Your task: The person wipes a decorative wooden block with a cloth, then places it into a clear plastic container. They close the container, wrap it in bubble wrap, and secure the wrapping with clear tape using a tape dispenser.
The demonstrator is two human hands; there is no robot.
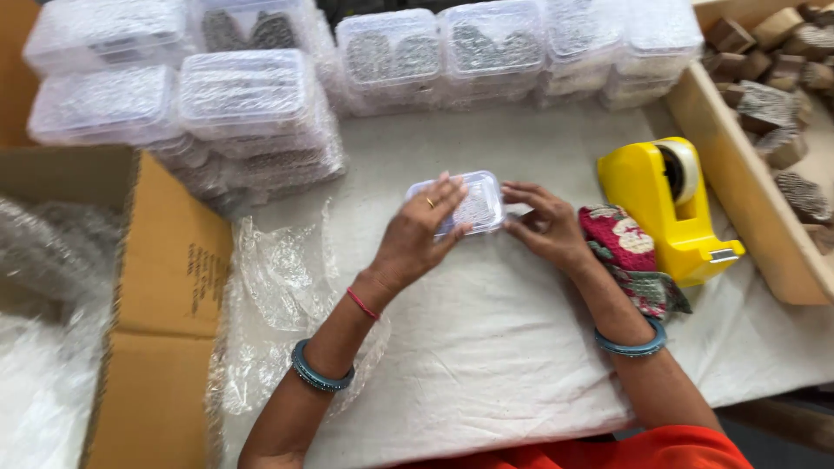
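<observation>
Nearest the camera: orange garment [643,450] at the lower edge; two forearms, each with a blue bangle, the left also with a red thread at the wrist.
White cloth [495,347] covering the work surface; sheet of bubble wrap [278,295] lying on it beside the left forearm; open cardboard box [165,304] to the left, its flap folded outward, more clear wrapping inside.
Left hand [419,234]: fingers curled over the left end and top of a small clear plastic box [476,204], ring on one finger; grasping the box.
Right hand [546,224]: fingertips pressed to the right end of the same box; grasping it; the box sits mid-table between both hands, patterned contents dimly visible through the lid.
Floral cloth [627,252] just beside the right wrist; yellow tape dispenser [669,208] touching it.
Wooden tray [747,182] at right, holding carved wooden blocks [782,95].
Farthest: stacked clear plastic boxes [252,95] across the back.
</observation>
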